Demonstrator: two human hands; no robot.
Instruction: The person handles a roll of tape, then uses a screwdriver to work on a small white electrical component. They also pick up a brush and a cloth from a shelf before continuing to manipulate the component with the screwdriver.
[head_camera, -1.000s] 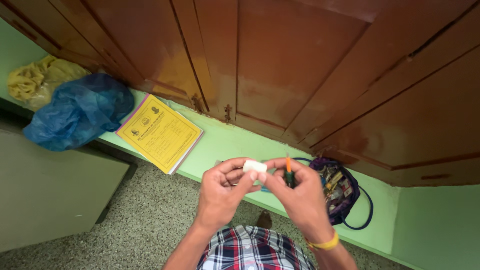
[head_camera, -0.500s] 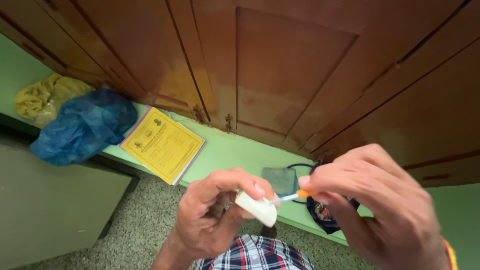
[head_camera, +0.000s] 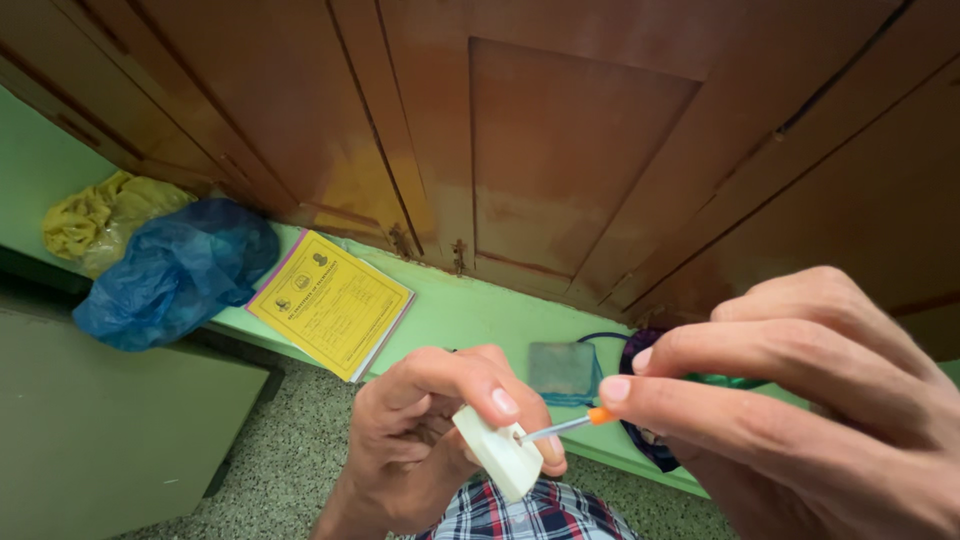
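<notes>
My left hand (head_camera: 430, 430) grips a small white plastic block (head_camera: 498, 453), thumb and fingers wrapped over its top. My right hand (head_camera: 800, 410), large and close to the camera, pinches a thin tool with an orange collar and a metal tip (head_camera: 570, 424). The metal tip touches the top of the white block. Both hands are raised above a green ledge (head_camera: 460, 312), over a plaid shirt at the bottom edge.
A yellow booklet (head_camera: 330, 303) lies on the green ledge, with a blue plastic bag (head_camera: 175, 272) and a yellow cloth (head_camera: 95, 215) to its left. A small grey-green pad (head_camera: 562, 368) and a dark pouch (head_camera: 650, 400) sit by my right hand. Brown wooden doors (head_camera: 560, 150) rise behind.
My hands have come closer to the camera and now look larger. The tool's tip now meets the white block.
</notes>
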